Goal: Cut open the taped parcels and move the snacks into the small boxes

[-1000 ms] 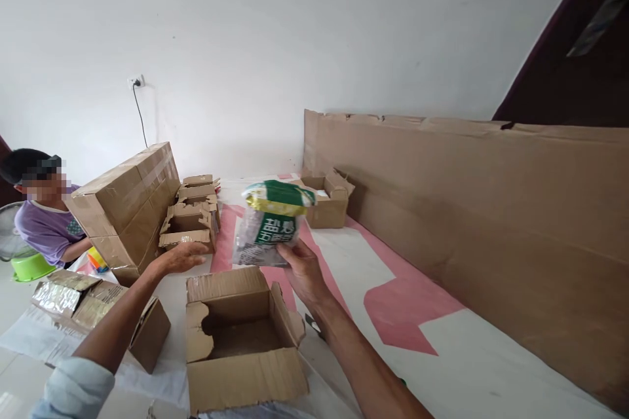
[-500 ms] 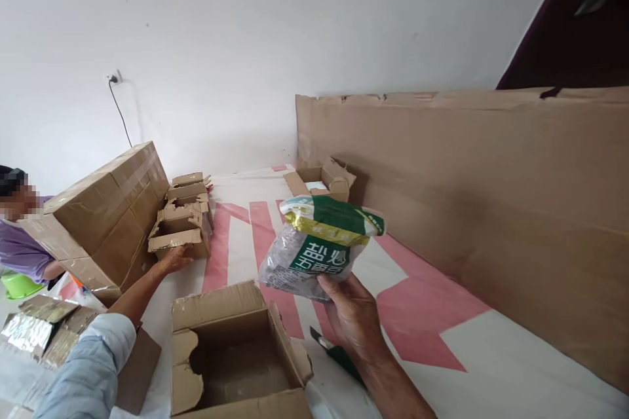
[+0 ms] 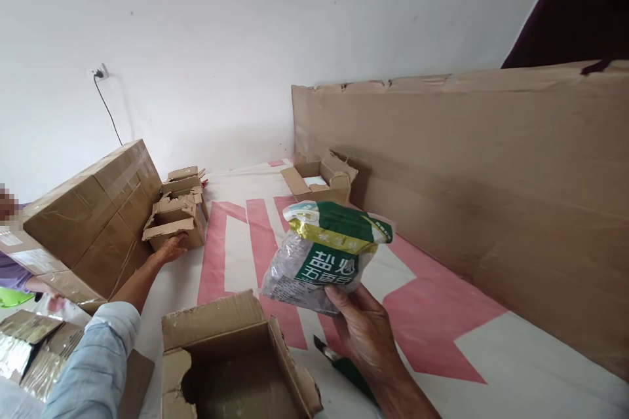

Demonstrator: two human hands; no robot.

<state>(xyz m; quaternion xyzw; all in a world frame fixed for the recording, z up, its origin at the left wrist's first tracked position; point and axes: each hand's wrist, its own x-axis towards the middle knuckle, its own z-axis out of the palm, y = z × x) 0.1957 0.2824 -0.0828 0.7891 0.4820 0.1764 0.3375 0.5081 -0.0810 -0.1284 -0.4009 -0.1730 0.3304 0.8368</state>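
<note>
The left hand (image 3: 170,249) stretches out to a small torn carton (image 3: 174,228) beside the big taped box (image 3: 91,209), fingers spread flat against its base without gripping, while the right hand (image 3: 366,330) pinches a green-and-clear printed packet (image 3: 324,255) by its lower edge, aloft over the pink-and-white sheet (image 3: 432,334). This looks like mid-sorting; the next move likely needs that carton drawn nearer. The open box (image 3: 230,366) is cut off below, and the packet's contents are indistinct.
</note>
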